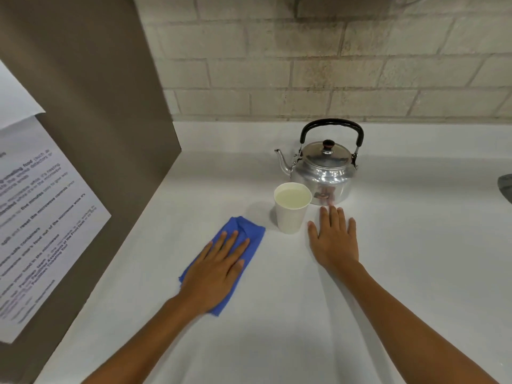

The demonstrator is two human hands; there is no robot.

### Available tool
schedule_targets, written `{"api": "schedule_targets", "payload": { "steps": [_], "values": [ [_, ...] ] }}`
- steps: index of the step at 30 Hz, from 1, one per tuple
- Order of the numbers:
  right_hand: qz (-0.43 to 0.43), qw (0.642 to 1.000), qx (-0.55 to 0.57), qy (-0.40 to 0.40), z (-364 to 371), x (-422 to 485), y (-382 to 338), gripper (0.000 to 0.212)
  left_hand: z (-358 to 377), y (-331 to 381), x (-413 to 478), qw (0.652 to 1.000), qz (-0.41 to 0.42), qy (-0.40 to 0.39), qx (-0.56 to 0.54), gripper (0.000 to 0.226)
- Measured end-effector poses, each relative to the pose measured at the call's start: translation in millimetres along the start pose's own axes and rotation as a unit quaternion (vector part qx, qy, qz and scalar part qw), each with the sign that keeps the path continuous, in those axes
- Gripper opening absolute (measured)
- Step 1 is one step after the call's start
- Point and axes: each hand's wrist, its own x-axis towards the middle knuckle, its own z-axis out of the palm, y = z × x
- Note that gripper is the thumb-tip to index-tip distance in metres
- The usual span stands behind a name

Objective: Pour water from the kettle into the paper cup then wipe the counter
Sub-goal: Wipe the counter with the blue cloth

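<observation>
A shiny metal kettle (324, 173) with a black handle stands upright on the white counter (415, 245), spout pointing left. Just in front of it a white paper cup (291, 214) holds water near its rim. My left hand (216, 270) lies flat, palm down, on a folded blue cloth (250, 231) left of the cup, pressing it against the counter. My right hand (333, 239) rests flat on the bare counter right of the cup, fingers spread, fingertips close to the kettle's base, holding nothing.
A tall brown panel (97, 134) with a printed paper notice (41, 217) walls off the left side. A light brick wall (332, 65) runs along the back. A dark object (505, 187) shows at the right edge.
</observation>
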Motion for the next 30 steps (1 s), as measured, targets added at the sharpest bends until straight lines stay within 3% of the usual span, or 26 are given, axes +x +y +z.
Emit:
{"api": "schedule_targets", "payload": {
  "steps": [2, 5, 7, 11, 14, 18, 21, 27, 30],
  "values": [
    [-0.001, 1.0, 0.002, 0.0, -0.5, -0.7, 0.3, 0.059, -12.9, -24.9, -0.6, 0.999, -0.038, 0.008, 0.01, 0.069],
    [0.0, 1.0, 0.003, -0.002, -1.4, -0.7, 0.0, 0.058, -23.4, -34.3, 28.1, 0.984, -0.166, 0.002, 0.059, 0.054],
    [-0.001, 1.0, 0.003, -0.006, -1.2, -0.5, -0.5, 0.059, -18.5, -13.1, 41.2, 0.978, -0.199, -0.001, 0.058, 0.053],
    [-0.004, 1.0, 0.002, 0.0, 1.0, 0.8, 1.6, 0.058, 11.2, 41.8, 13.4, 0.991, -0.123, 0.022, 0.041, 0.052],
    [-0.003, 1.0, 0.002, -0.002, 1.4, 0.6, 2.5, 0.058, 11.6, 41.4, -22.4, 0.998, -0.049, 0.028, 0.017, 0.051],
    [-0.005, 1.0, 0.0, -0.006, 2.1, 1.1, 2.9, 0.059, -9.0, 13.9, -11.4, 0.99, -0.138, 0.009, 0.018, 0.052],
    [-0.008, 1.0, -0.002, 0.001, 3.5, 1.7, 3.7, 0.059, -0.6, 44.9, 9.6, 0.979, -0.197, 0.01, 0.053, 0.053],
    [-0.005, 0.999, 0.049, -0.002, -4.1, 0.7, 4.6, 0.055, 28.8, 118.1, -0.5, 0.983, -0.174, 0.007, 0.052, 0.055],
    [-0.012, 0.99, 0.118, 0.076, -20.2, -14.4, 1.6, 0.048, 22.1, 124.9, -5.0, 0.988, -0.154, -0.023, -0.022, 0.053]
  ]
}}
